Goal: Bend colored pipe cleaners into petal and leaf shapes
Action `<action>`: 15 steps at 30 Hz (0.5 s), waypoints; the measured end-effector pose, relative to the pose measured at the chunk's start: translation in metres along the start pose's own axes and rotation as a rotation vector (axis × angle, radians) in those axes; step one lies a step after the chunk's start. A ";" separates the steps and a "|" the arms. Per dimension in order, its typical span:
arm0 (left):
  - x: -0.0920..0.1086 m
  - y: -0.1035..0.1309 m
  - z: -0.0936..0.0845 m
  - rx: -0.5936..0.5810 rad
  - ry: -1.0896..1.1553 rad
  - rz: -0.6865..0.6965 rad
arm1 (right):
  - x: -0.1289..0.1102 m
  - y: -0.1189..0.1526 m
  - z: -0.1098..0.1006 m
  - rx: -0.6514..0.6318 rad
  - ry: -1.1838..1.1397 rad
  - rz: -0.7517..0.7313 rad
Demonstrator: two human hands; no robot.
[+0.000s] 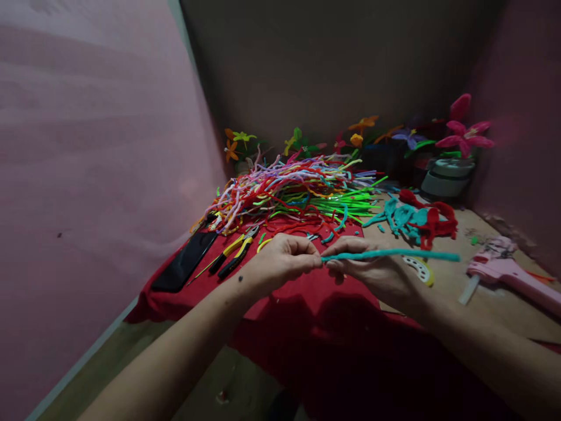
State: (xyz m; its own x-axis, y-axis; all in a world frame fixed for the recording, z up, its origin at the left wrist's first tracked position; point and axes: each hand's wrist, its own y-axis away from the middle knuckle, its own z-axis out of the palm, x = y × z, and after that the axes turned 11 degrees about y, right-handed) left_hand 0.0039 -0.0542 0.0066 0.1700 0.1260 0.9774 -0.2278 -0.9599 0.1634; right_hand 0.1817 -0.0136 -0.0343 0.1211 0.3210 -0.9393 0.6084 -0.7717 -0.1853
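Observation:
A teal pipe cleaner (407, 253) runs from my fingertips out to the right, nearly level above the red cloth. My left hand (289, 257) pinches its left end between thumb and fingers. Just beside it, my right hand (357, 257) has thumb and fingers closed on the same pipe cleaner, and the long free part passes over that hand. Behind both hands lies a big tangled heap of coloured pipe cleaners (280, 181), with straight bright green ones (350, 202) at its right.
Yellow-black pliers (234, 251) and a black phone (186, 260) lie on the red cloth (280, 304) at left. Teal bent pieces (401, 217), red ones (438, 225) and a pink glue gun (504, 266) sit at right. Fuzzy flowers in pots (447, 175) stand at the back.

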 end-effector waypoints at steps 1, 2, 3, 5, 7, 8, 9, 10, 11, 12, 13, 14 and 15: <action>-0.002 -0.001 0.000 -0.007 0.061 -0.020 | 0.000 0.001 0.001 0.034 0.069 -0.031; -0.004 -0.002 0.000 -0.016 0.126 -0.033 | 0.001 0.002 0.002 0.066 0.133 -0.062; -0.006 -0.004 0.000 -0.027 0.190 -0.043 | 0.002 0.002 0.003 0.101 0.188 -0.093; -0.010 -0.006 0.001 -0.046 0.298 -0.065 | 0.004 0.003 0.004 0.149 0.265 -0.145; -0.012 -0.009 0.001 -0.051 0.359 -0.091 | 0.003 0.003 0.005 0.175 0.316 -0.198; -0.012 -0.010 0.001 -0.051 0.381 -0.103 | 0.002 0.002 0.005 0.186 0.341 -0.224; -0.012 -0.011 0.000 -0.053 0.403 -0.113 | 0.001 0.001 0.005 0.195 0.367 -0.251; -0.012 -0.012 -0.001 -0.056 0.428 -0.119 | -0.001 0.000 0.005 0.202 0.392 -0.277; -0.012 -0.012 -0.002 -0.063 0.457 -0.122 | -0.004 -0.001 0.005 0.213 0.414 -0.299; -0.011 -0.013 -0.004 -0.072 0.485 -0.123 | -0.006 -0.002 0.005 0.220 0.430 -0.314; -0.011 -0.014 -0.005 -0.078 0.510 -0.119 | -0.008 -0.004 0.006 0.231 0.440 -0.328; -0.011 -0.014 -0.006 -0.083 0.529 -0.116 | -0.010 -0.005 0.006 0.242 0.447 -0.342; -0.011 -0.013 -0.007 -0.088 0.545 -0.113 | -0.011 -0.007 0.007 0.247 0.453 -0.360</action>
State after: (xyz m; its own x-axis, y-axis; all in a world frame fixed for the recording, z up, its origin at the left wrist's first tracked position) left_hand -0.0013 -0.0409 -0.0050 -0.3169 0.3603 0.8774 -0.3200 -0.9114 0.2586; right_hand 0.1708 -0.0155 -0.0244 0.2951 0.7435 -0.6002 0.4802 -0.6584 -0.5796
